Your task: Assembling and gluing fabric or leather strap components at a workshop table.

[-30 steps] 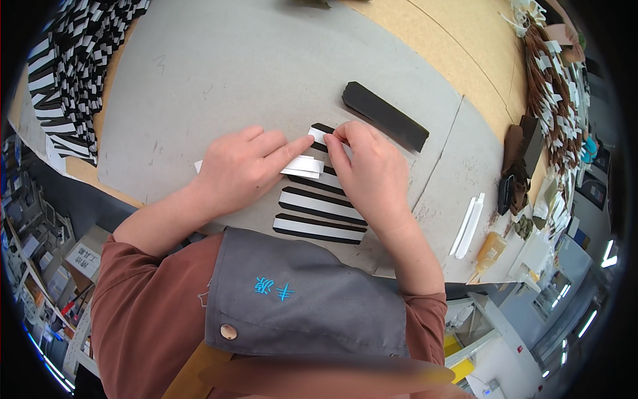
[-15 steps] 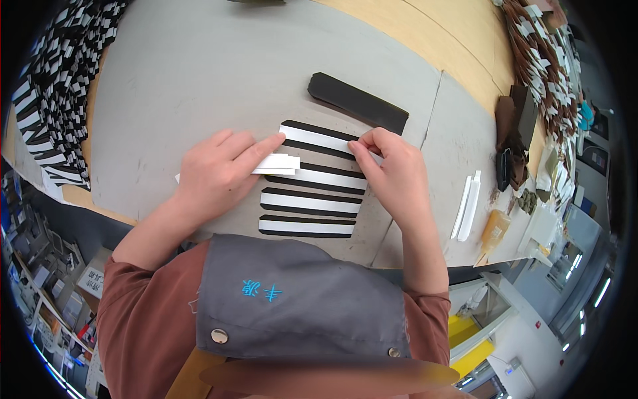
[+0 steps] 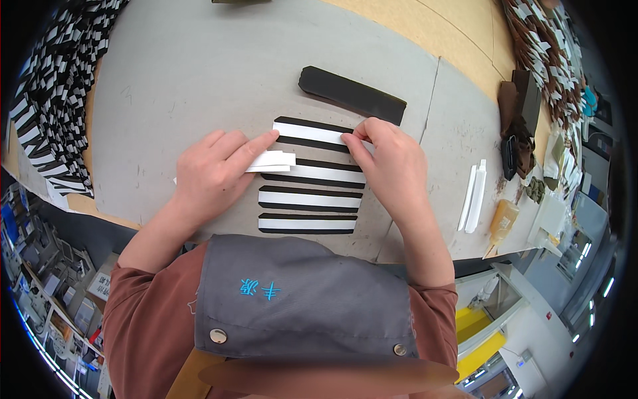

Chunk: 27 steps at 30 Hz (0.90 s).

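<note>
My left hand (image 3: 214, 167) is closed round a small bundle of white strips (image 3: 274, 161), whose ends stick out past the fingers. Its index fingertip presses on the left end of a white strip (image 3: 307, 132) lying along a black strip piece (image 3: 319, 124). At the other end of that white strip, my right hand (image 3: 393, 158) pinches with thumb and index finger, partly hiding the end. Nearer me lie three more black pieces with white strips along their middles: the upper (image 3: 325, 174), the middle (image 3: 310, 198) and the lowest (image 3: 307, 224).
A black stack of blank pieces (image 3: 352, 95) lies beyond the hands. To the right are loose white strips (image 3: 473, 197), an amber glue bottle (image 3: 504, 221) and dark brown pieces (image 3: 525, 113). Piles of black-and-white strips (image 3: 60, 100) line the table's left edge.
The whole view has shifted slightly. Both hands stay at the two ends of the farthest white strip, with hardly any visible movement along it.
</note>
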Each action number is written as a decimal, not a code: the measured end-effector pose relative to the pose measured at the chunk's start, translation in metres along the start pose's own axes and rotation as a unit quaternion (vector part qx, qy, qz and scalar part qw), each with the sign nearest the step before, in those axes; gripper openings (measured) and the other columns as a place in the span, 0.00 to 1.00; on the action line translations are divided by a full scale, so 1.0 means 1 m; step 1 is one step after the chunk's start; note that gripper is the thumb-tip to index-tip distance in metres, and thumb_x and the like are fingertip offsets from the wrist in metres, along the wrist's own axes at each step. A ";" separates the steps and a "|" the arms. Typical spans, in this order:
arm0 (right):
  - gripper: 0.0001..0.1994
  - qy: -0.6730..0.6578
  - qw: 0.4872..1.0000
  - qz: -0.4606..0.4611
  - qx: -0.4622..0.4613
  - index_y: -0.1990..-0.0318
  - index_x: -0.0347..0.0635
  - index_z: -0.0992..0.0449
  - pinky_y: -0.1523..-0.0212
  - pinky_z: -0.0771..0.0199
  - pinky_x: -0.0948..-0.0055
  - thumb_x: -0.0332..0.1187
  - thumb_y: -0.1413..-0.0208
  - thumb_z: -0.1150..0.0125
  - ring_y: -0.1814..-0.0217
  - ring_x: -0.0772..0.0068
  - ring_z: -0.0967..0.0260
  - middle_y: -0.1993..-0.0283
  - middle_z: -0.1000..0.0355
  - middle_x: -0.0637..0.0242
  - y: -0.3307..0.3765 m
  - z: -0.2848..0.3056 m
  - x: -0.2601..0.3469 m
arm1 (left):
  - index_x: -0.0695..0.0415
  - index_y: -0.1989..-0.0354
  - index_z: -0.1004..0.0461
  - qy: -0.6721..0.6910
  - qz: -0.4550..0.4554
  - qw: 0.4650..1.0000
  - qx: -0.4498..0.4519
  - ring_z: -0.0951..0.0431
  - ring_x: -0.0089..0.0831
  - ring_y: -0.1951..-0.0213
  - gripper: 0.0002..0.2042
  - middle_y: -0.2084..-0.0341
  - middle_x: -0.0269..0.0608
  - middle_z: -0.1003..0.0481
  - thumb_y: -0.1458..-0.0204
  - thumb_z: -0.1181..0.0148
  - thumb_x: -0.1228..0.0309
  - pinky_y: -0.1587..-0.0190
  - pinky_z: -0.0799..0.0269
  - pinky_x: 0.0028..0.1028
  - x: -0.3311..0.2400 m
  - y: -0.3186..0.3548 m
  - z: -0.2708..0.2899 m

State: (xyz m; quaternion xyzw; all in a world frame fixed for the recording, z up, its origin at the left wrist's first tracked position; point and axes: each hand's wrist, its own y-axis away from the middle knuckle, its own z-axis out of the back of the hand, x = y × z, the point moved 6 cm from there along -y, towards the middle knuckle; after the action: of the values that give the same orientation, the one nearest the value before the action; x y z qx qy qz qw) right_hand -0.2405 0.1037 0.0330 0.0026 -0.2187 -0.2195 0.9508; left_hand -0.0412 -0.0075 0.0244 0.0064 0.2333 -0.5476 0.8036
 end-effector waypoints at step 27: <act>0.20 -0.016 0.978 0.042 -0.202 0.46 0.54 0.16 0.74 0.35 0.69 0.34 0.49 0.26 0.76 0.72 0.34 0.72 0.31 0.74 0.076 -0.006 -0.037 | 0.48 0.45 0.19 0.014 -0.141 0.986 0.085 0.29 0.26 0.72 0.26 0.74 0.26 0.29 0.58 0.33 0.74 0.72 0.30 0.27 -0.057 -0.060 -0.035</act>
State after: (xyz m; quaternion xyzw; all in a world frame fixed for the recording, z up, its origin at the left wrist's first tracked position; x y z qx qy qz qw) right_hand -0.2361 0.1876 0.0200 -0.2019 -0.1848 -0.2188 0.9366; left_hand -0.1237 0.0276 0.0300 0.0494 0.1962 -0.6729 0.7115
